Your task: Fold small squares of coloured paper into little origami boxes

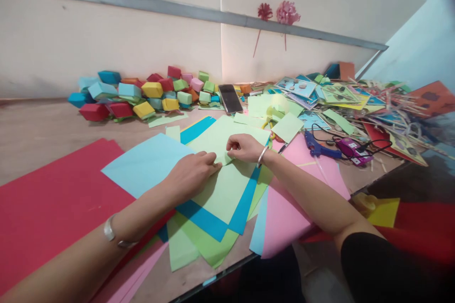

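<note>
A small piece of pale green paper lies under my fingers on a larger pale green sheet. My left hand rests palm down, with its fingertips pressing the lower left edge of the small piece. My right hand is curled, thumb and fingers pinching the same piece at its right side. Both hands partly cover it, so its full shape is hidden. Beneath the large sheet are blue sheets and a brighter green sheet. A light blue sheet reaches under my left hand.
Red sheets lie left, pink sheets right. Several folded paper boxes and a phone line the back. A blue glue gun sits right, beside a purple power strip and piled cards. The table edge is near.
</note>
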Demonstrator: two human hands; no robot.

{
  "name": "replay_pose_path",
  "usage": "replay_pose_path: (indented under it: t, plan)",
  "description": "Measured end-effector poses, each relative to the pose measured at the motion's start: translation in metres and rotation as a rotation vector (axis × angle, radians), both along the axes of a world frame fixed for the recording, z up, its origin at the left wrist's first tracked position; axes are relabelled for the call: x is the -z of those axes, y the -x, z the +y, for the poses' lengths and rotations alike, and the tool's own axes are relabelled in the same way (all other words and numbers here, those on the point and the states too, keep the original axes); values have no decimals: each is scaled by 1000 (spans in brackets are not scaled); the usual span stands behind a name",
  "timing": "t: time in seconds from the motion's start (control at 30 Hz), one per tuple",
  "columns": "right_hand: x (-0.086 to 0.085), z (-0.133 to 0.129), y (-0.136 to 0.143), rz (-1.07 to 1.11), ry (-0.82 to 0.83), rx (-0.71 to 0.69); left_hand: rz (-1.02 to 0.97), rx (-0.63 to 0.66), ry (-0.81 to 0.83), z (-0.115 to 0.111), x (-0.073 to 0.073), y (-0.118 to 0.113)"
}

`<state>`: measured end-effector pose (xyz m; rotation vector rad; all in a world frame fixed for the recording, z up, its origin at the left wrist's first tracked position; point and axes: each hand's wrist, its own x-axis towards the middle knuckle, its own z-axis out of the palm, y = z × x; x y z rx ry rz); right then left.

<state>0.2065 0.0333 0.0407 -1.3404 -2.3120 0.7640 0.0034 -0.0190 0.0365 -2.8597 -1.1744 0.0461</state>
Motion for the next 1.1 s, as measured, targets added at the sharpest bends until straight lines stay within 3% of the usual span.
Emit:
replay_pose_path:
  t: [0.1, 0.2, 0.37, 0.5, 0.63, 0.77, 0.9, 1.1]
  plan:
    - [0, 0, 2, 34, -73, 18, 12, 14, -16, -1, 0, 0]
    - [1, 0, 3, -83, -127, 2, -17, 25, -27, -1, 2, 0]
    - [5, -1, 6, -293, -61, -26, -157, -92, 2, 2, 12, 2]
    - [5, -3, 6, -242, -72, -57, -420, -226, 12, 9, 24, 4]
    - [5, -5, 5, -137, -35, -79, -565, -233, 32, 13, 31, 6]
    - [6, -7, 3, 25, -85, -112, -611, -335, 29, 11, 26, 7]
    - [7, -9, 5, 54, -168, -157, -737, -369, 48, 7, 21, 7]
    - [7, -11, 15, 86, -141, -94, -871, -393, 186, 7, 21, 6]
